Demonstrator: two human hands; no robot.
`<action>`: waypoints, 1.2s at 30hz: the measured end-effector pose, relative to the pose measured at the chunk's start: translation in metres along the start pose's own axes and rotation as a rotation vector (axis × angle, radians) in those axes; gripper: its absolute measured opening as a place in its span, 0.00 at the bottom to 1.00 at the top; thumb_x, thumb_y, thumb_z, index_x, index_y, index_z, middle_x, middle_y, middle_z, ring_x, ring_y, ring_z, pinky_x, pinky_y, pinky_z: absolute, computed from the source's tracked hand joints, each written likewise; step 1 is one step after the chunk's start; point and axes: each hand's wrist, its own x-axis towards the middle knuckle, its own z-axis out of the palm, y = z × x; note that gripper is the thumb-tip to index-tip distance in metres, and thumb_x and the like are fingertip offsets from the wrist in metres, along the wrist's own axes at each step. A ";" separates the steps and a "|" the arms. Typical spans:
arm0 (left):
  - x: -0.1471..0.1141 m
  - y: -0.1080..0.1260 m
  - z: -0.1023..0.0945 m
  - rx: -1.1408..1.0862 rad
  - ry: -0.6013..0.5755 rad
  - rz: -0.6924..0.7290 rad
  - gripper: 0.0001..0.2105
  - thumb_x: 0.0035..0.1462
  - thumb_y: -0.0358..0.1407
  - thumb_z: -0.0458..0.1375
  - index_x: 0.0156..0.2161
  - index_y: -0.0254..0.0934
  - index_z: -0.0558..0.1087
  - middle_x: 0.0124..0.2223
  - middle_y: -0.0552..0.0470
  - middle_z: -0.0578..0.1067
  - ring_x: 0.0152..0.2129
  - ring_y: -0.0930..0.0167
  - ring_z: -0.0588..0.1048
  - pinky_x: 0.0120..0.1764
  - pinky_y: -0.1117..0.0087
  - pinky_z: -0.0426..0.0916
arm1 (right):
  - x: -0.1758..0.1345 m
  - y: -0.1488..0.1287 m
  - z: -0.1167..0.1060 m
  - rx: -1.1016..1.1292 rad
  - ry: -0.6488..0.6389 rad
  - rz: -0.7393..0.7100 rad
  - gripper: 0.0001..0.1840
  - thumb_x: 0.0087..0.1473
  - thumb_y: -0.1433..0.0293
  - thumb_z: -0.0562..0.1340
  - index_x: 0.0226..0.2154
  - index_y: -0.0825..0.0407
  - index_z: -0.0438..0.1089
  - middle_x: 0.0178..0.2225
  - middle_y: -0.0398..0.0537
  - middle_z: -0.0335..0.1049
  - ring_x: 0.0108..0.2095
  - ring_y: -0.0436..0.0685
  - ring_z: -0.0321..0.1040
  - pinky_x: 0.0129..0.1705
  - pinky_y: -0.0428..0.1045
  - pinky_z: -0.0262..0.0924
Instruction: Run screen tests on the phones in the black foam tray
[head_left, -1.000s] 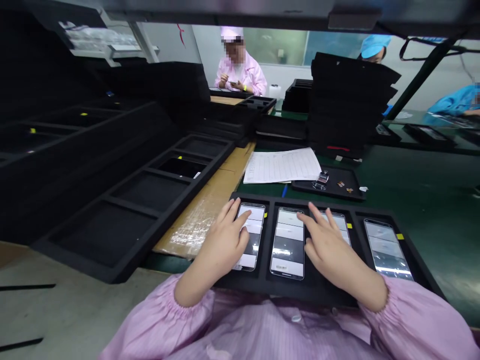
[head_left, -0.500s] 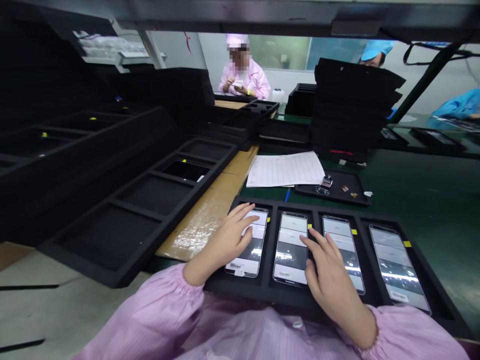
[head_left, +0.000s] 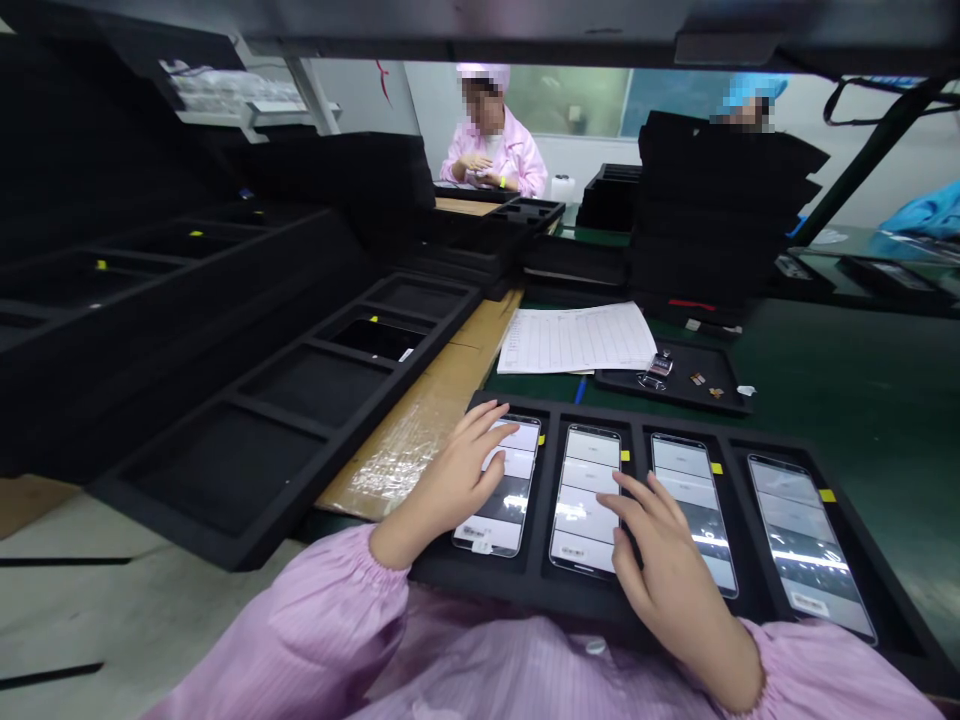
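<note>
My left hand (head_left: 459, 478) is open over the leftmost smartphone (head_left: 508, 505), its fingertips at the upper part of the lit screen. Fingers spread, my right hand (head_left: 666, 565) reaches from the right to the second smartphone (head_left: 586, 475), with a fingertip at the middle of its screen. Part of that hand covers the lower left of the third smartphone (head_left: 691, 488). A fourth smartphone (head_left: 810, 530) lies at the right end. All rest face up in separate compartments of a black foam tray (head_left: 480, 585), screens showing pale and grey bands. Yellow tabs stick beside them.
Left stands another black tray (head_left: 247, 412) holding one dark phone (head_left: 379, 340). Beyond my tray are a printed sheet (head_left: 577, 338), a blue pen (head_left: 580, 390) and a shallow tray (head_left: 694, 395) with small parts. Stacked black trays (head_left: 720, 210) rise behind. Co-workers sit farther back.
On the second phone, the grey band at mid-screen has turned white. My right fingertip sits slightly lower on that screen. My left hand stays nearly still; the view has shifted slightly.
</note>
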 end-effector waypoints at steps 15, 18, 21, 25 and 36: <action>0.001 0.000 0.003 0.101 -0.085 -0.019 0.20 0.64 0.31 0.48 0.57 0.35 0.73 0.69 0.39 0.59 0.69 0.54 0.53 0.65 0.43 0.56 | -0.001 -0.001 -0.003 0.108 -0.020 -0.029 0.15 0.63 0.77 0.51 0.49 0.51 0.67 0.50 0.55 0.74 0.59 0.62 0.66 0.62 0.70 0.60; 0.001 0.002 -0.002 0.081 -0.047 0.004 0.20 0.64 0.31 0.47 0.57 0.34 0.74 0.69 0.38 0.60 0.68 0.55 0.53 0.65 0.44 0.56 | -0.001 0.000 -0.003 0.113 -0.013 -0.029 0.16 0.63 0.76 0.51 0.50 0.52 0.68 0.53 0.56 0.73 0.59 0.61 0.66 0.62 0.69 0.61; -0.004 0.008 -0.010 0.088 0.002 0.046 0.20 0.64 0.31 0.47 0.54 0.34 0.76 0.67 0.38 0.63 0.67 0.55 0.55 0.65 0.45 0.57 | -0.002 0.001 -0.004 0.131 -0.017 -0.021 0.16 0.64 0.76 0.51 0.49 0.51 0.68 0.54 0.56 0.72 0.60 0.61 0.65 0.63 0.69 0.60; -0.017 0.021 -0.015 0.193 -0.041 0.034 0.19 0.63 0.32 0.48 0.53 0.35 0.77 0.68 0.36 0.60 0.67 0.51 0.55 0.62 0.43 0.61 | -0.004 0.002 -0.005 0.162 -0.021 -0.007 0.16 0.64 0.76 0.51 0.49 0.51 0.69 0.53 0.56 0.72 0.60 0.61 0.66 0.63 0.68 0.60; -0.056 0.036 -0.008 0.307 0.123 0.077 0.17 0.63 0.33 0.49 0.53 0.37 0.75 0.69 0.37 0.59 0.66 0.50 0.58 0.57 0.43 0.68 | -0.010 0.003 -0.018 0.078 0.087 0.004 0.16 0.63 0.74 0.52 0.49 0.51 0.71 0.54 0.56 0.72 0.58 0.63 0.68 0.60 0.64 0.65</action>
